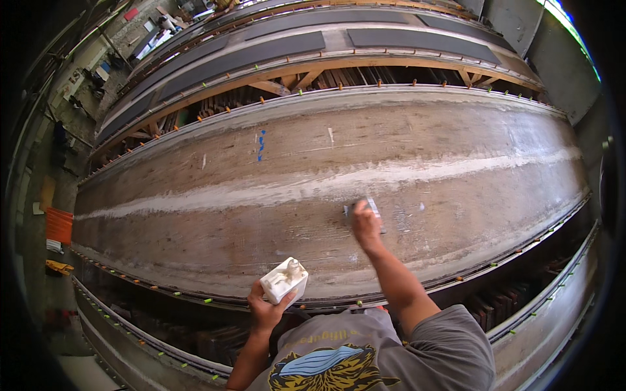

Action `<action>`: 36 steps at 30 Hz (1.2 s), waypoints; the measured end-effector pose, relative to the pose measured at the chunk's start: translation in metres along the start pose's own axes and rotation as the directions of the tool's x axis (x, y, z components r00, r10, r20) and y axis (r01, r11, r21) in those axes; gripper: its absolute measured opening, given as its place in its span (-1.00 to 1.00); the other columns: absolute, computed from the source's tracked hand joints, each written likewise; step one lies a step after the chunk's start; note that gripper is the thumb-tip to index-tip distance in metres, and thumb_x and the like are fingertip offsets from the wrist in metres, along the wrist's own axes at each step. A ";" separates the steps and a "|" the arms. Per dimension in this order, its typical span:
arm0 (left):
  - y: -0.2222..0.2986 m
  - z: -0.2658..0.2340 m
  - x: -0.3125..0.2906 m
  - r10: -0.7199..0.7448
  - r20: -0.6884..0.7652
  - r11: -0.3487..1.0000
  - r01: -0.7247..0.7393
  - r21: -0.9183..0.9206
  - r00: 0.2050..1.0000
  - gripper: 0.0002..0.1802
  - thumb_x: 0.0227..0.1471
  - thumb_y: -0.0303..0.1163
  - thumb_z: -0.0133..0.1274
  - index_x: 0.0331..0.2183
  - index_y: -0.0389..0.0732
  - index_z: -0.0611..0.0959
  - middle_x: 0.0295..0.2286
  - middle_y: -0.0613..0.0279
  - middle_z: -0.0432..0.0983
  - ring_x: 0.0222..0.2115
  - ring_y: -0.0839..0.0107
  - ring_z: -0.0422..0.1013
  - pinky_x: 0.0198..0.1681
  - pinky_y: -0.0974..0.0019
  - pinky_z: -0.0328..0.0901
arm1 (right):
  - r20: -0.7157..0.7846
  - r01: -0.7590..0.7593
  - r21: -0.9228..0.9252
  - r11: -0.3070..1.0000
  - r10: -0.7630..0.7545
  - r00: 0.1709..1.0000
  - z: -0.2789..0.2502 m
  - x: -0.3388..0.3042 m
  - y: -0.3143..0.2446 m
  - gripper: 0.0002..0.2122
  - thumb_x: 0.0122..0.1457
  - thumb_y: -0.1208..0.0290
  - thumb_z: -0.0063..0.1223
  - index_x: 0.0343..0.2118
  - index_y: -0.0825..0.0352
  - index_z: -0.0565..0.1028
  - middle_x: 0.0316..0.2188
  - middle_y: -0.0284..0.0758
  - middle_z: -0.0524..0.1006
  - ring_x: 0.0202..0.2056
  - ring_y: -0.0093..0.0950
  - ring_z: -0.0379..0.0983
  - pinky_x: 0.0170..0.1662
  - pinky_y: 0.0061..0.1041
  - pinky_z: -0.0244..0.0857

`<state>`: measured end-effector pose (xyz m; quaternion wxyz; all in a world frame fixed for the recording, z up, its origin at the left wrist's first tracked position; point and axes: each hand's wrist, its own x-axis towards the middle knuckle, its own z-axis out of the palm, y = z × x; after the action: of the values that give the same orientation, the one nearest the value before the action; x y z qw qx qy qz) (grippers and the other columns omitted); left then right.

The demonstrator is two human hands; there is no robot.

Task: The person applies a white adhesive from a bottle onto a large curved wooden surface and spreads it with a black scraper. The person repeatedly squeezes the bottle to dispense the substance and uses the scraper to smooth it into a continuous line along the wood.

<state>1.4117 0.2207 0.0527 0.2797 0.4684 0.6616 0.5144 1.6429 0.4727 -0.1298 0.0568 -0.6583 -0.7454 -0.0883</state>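
Observation:
My left hand (264, 311) is closed around a boxy white plastic container (287, 281), which is tilted above the near edge of a long wooden tabletop (215, 244). Off-white paste is smeared inside its open top. Farther out, my right hand (366, 227) grips a wide flat scraper (375, 208) against the wood. Motion blurs that hand, and its fingers partly cover the tool. Just beyond the scraper, a whitish smeared band (313, 186) runs lengthwise across the surface.
Orange and green pegs line the tabletop's edges. Blue marks (261, 144) show on the wood. Beyond stands another long table with dark flat panels (420, 43). A similar bench edge (163, 358) lies close to my body. An orange sheet (59, 225) hangs at the left end.

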 end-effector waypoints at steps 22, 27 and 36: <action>-0.071 -0.138 0.029 -0.037 0.086 0.996 0.044 -0.078 0.996 -0.44 -0.19 -0.35 0.51 -0.14 -0.29 0.61 -0.22 0.16 0.63 -0.21 0.37 0.56 -0.11 0.25 0.41 | 0.272 -0.493 0.335 0.803 0.418 0.867 -0.047 0.045 0.008 -0.68 0.01 0.34 0.18 -0.22 0.46 0.52 -0.26 0.11 0.63 -0.12 0.05 0.58 -0.06 -0.05 0.46; -0.075 -0.154 0.031 0.116 0.076 0.993 -0.115 -0.014 0.990 -0.47 -0.13 -0.38 0.49 -0.15 -0.35 0.58 -0.34 0.10 0.66 -0.48 0.38 0.62 -0.41 0.33 0.53 | 0.421 -0.347 0.658 0.668 0.057 0.906 -0.062 -0.048 -0.164 -0.50 0.00 0.20 0.38 -0.05 0.40 0.52 -0.19 0.07 0.62 -0.08 0.05 0.55 0.00 -0.09 0.43; -0.083 -0.163 0.032 0.110 0.111 0.994 -0.106 -0.040 0.988 -0.49 -0.12 -0.36 0.50 -0.17 -0.32 0.60 -0.32 0.11 0.67 -0.33 0.36 0.62 -0.27 0.30 0.49 | 0.396 -0.566 0.644 0.514 0.409 0.822 -0.031 -0.086 -0.006 -0.60 -0.08 0.41 0.47 -0.14 0.42 0.62 -0.27 -0.11 0.69 -0.25 -0.26 0.65 -0.13 -0.28 0.52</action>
<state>1.2323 0.1791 0.0288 0.2965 0.5270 0.6096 0.5126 1.6466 0.3816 -0.1173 0.2678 -0.7650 -0.5000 0.3051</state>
